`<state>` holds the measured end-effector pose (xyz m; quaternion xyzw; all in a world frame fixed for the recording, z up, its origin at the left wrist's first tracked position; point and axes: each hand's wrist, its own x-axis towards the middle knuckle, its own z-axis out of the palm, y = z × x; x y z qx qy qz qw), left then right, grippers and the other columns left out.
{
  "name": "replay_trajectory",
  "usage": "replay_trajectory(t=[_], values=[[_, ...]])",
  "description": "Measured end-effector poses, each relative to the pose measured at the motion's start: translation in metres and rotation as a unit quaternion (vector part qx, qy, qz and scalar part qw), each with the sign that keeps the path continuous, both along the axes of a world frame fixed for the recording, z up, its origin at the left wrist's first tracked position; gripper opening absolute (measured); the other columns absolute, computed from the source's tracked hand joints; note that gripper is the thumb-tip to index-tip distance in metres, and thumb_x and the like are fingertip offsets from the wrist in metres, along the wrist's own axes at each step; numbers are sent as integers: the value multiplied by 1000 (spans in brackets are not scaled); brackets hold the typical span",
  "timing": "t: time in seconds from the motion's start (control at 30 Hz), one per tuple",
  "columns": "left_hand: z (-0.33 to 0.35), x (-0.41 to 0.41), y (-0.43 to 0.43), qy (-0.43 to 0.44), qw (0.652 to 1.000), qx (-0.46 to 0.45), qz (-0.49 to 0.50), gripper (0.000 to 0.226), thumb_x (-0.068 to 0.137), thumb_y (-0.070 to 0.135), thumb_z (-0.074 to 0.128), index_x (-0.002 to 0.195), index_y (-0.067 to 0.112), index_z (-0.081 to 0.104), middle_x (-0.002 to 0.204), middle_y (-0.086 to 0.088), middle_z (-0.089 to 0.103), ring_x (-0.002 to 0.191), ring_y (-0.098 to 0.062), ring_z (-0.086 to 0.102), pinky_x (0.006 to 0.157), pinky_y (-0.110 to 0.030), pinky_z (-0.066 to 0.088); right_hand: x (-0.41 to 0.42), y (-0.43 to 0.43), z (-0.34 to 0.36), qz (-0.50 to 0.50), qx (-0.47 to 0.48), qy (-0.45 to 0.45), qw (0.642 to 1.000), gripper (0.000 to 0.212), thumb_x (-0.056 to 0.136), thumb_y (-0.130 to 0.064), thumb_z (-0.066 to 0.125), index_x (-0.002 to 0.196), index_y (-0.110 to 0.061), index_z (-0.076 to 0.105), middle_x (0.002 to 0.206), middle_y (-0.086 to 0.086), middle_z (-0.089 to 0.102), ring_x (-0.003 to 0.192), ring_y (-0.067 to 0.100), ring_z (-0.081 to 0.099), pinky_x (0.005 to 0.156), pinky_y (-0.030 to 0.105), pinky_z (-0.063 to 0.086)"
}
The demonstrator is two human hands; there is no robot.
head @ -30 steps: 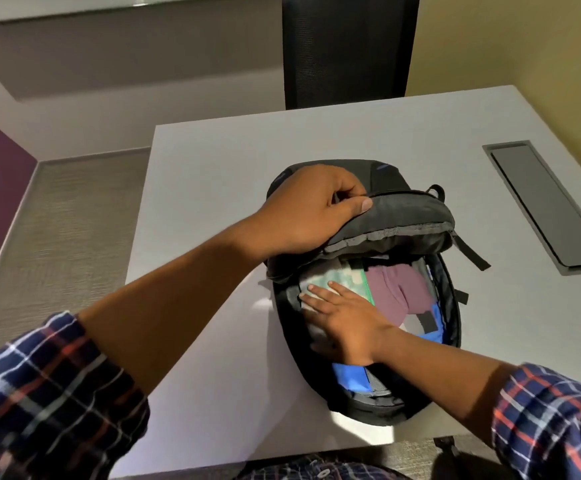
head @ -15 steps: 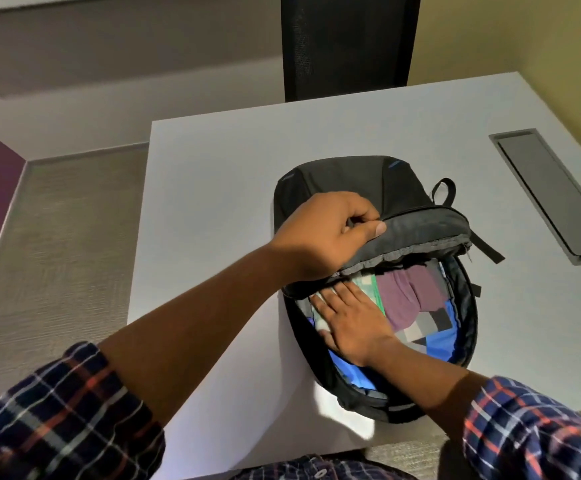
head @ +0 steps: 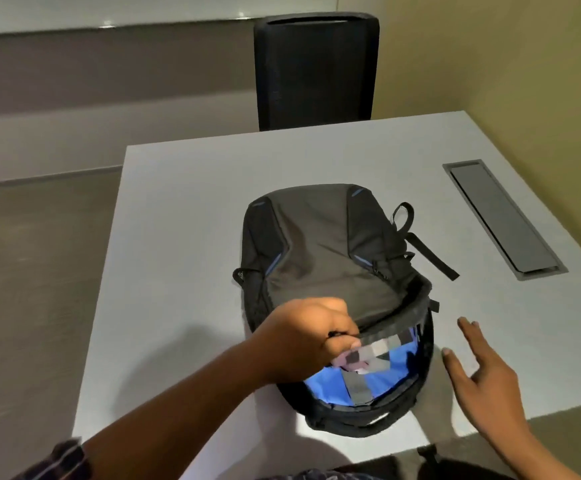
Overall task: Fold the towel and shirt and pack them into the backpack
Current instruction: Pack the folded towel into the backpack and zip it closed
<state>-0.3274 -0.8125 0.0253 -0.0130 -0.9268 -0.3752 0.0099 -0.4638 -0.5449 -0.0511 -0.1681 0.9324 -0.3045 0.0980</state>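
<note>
Your left hand (head: 304, 341) pinches the black fabric backpack (head: 320, 244) at its flap edge; blue-and-grey checked cloth (head: 379, 368), perhaps the shirt, lies inside. Your right hand (head: 483, 375) is spread, empty.

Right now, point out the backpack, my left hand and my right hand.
backpack (head: 320, 244): head view, on its dark front panel.
left hand (head: 311, 337): head view, on the knuckles; fingers pinch the flap edge.
right hand (head: 486, 379): head view, on the middle of the open hand.

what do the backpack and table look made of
The backpack: likely woven synthetic fabric, matte dark grey; its flap sags and creases. The table: smooth pale grey top, perhaps laminate, with a soft sheen; the look leaves it open.
</note>
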Motion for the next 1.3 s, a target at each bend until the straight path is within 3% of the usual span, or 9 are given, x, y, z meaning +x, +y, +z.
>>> replay_trajectory(t=[0.2, 0.27, 0.33, 0.4, 0.5, 0.57, 0.7, 0.83, 1.3], values=[[-15, 29, 17, -35, 995, -82, -41, 19, 92, 38, 56, 99, 28, 69, 92, 9, 59, 85, -8, 54, 69, -24, 41, -39, -26, 29, 7, -113, 54, 992, 56, 95, -47, 52, 147, -32, 39, 155, -5, 32, 43, 6, 51, 79, 36, 50], [-22, 39, 23, -65, 990, -111, -65, 20, 92, 38, 55, 102, 28, 70, 97, 10, 58, 90, -7, 54, 72, -22, 39, -42, -47, 32, 47, -148, 53, 986, 58, 95, -47, 54, 147, -31, 37, 152, -10, 35, 91, 16, 66, 95, 28, 48], [-27, 45, 29, -108, 984, -119, -80, 21, 94, 37, 54, 106, 28, 68, 100, 10, 58, 94, -8, 54, 78, -24, 43, -38, -69, 28, 112, -158, 33, 981, 60, 95, -40, 57, 149, -28, 34, 153, -10, 36, 136, 9, 42, 107, 25, 40], [-33, 44, 34, -163, 972, -138, -99, 23, 95, 40, 52, 109, 29, 67, 103, 10, 57, 97, -9, 54, 83, -29, 46, -30, -89, 18, 193, -122, 36, 973, 64, 95, -40, 56, 151, -24, 29, 156, -10, 29, 146, 7, 23, 117, 31, 27], [-48, 36, 41, -180, 975, -117, -64, 32, 93, 53, 49, 105, 29, 67, 100, 12, 58, 91, -6, 53, 81, -25, 44, -21, -108, -9, 304, -27, 59, 950, 71, 95, -45, 53, 154, -18, 24, 161, -3, 19, 150, 12, 10, 120, 28, 14], [-67, 29, 45, -95, 986, -135, 30, 35, 92, 56, 47, 106, 30, 66, 103, 11, 61, 95, -7, 56, 87, -27, 47, -18, -113, -33, 353, 51, 64, 932, 76, 95, -51, 48, 154, -15, 19, 163, 3, 14, 151, 18, 7, 121, 32, 12], [-113, 16, 61, -76, 956, -201, 199, 56, 93, 57, 41, 138, 24, 46, 144, 1, 49, 138, -18, 40, 114, -36, 29, -11, -101, -67, 377, 146, 87, 911, 77, 93, -60, 26, 155, -15, 15, 163, 5, 16, 150, 24, 9, 120, 43, 21], [-147, 21, 73, -117, 946, -236, 186, 67, 98, 58, 29, 153, 21, 23, 162, 0, 15, 150, -20, 6, 118, -43, 14, -7, -89, -76, 375, 144, 100, 910, 75, 94, -56, 30, 156, -19, 10, 164, 2, 11, 151, 20, 2, 122, 36, 8], [-151, 61, 20, -113, 943, -270, 157, 67, 96, 59, 38, 152, 23, 28, 161, 6, 18, 150, -17, 10, 117, -44, 18, 38, -116, -76, 381, 70, -4, 922, 78, 97, -57, 33, 156, -20, -4, 160, -6, -14, 147, 8, -21, 122, 34, -3]])
